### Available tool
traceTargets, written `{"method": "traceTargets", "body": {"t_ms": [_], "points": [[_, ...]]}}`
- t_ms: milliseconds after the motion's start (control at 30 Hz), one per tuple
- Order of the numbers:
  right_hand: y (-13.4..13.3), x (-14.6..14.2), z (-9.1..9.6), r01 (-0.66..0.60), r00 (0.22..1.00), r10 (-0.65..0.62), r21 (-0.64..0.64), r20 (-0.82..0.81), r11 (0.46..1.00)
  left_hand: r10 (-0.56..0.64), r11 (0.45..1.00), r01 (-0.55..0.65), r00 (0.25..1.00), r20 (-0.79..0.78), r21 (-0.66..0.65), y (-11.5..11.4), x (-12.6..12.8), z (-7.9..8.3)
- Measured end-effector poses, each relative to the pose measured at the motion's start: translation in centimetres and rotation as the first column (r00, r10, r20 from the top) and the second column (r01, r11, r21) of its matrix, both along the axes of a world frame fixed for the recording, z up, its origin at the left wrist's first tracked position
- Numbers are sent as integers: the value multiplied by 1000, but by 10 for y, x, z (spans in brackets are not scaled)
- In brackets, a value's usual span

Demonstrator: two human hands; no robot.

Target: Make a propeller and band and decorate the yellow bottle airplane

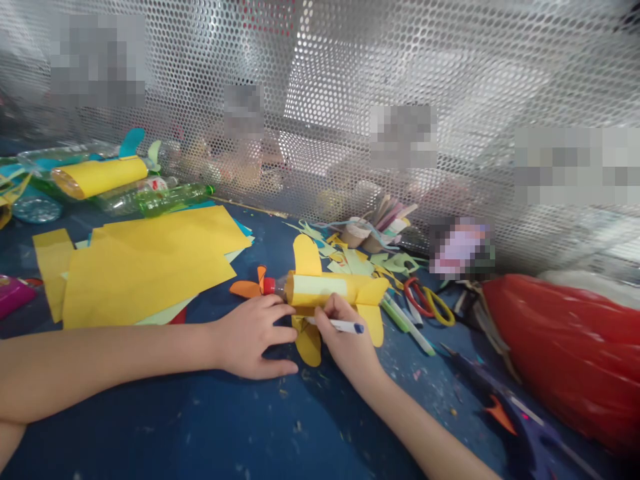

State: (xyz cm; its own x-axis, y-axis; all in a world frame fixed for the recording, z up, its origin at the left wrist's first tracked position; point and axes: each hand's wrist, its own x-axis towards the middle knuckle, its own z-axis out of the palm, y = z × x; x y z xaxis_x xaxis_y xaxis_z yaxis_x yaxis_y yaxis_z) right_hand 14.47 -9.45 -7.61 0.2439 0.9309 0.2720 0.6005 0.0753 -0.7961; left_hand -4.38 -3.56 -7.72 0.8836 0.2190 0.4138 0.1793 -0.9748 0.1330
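Observation:
In the middle of the blue table lies a toy plane (320, 287), a bottle wrapped in yellow paper with paper wings and tail. Its red cap bears an orange propeller (247, 287), and a pale green strip runs along its side. My right hand (345, 333) pinches a white marker (345, 326) with a blue end, close against the near side of the body; its tip is hidden by the fingers. Just below the cap, my left hand (260, 337) rests with fingers spread, the fingertips at the bottle's nose and near wing.
Yellow paper sheets (150, 267) lie left, with bottles (175, 199) behind. Paper scraps (355, 260), markers (407, 323) and scissors (430, 300) lie right of the plane. A glue gun (525, 420) and a red plastic bag (565, 353) occupy the far right. Perforated metal (330, 67) rises behind.

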Motion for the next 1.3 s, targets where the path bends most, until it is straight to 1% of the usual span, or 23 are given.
{"method": "traceTargets", "body": {"t_ms": [133, 233, 333, 433, 633, 767, 933, 1000, 1167, 1300], "points": [[2, 2, -3, -10, 1000, 10, -12, -4, 1000, 2, 1000, -2, 1000, 5, -2, 0, 0, -1], [3, 4, -2, -9, 1000, 10, -15, 19, 1000, 5, 1000, -5, 1000, 5, -6, 0, 0, -1], [2, 6, 2, 1, 998, -1, -13, 59, 1000, 4, 1000, -4, 1000, 0, -10, 0, 0, -1], [1, 9, 9, -17, 996, 19, -30, 84, 999, -8, 1000, 8, 1000, -8, -14, 0, 0, 1], [-1, 10, 21, -33, 986, 54, -133, 157, 991, 0, 1000, -1, 1000, -4, -14, 0, 0, 3], [-1, 8, 22, -29, 985, 50, -130, 164, 991, 2, 1000, -2, 1000, -10, -16, 0, 0, 2], [1, 6, 14, -48, 993, 53, -53, 104, 997, 0, 1000, 0, 1000, -3, -9, 0, 0, 0], [2, 5, 10, -64, 995, 67, -40, 68, 997, -1, 1000, 1, 1000, 5, -8, 0, 0, -1], [6, 1, 2, -99, 995, 97, -69, -25, 993, 1, 1000, -1, 1000, 10, -2, 0, 0, -1], [7, -2, -1, -105, 992, 98, -94, -78, 990, 1, 1000, -1, 1000, 12, -2, 0, 1, -1]]}}
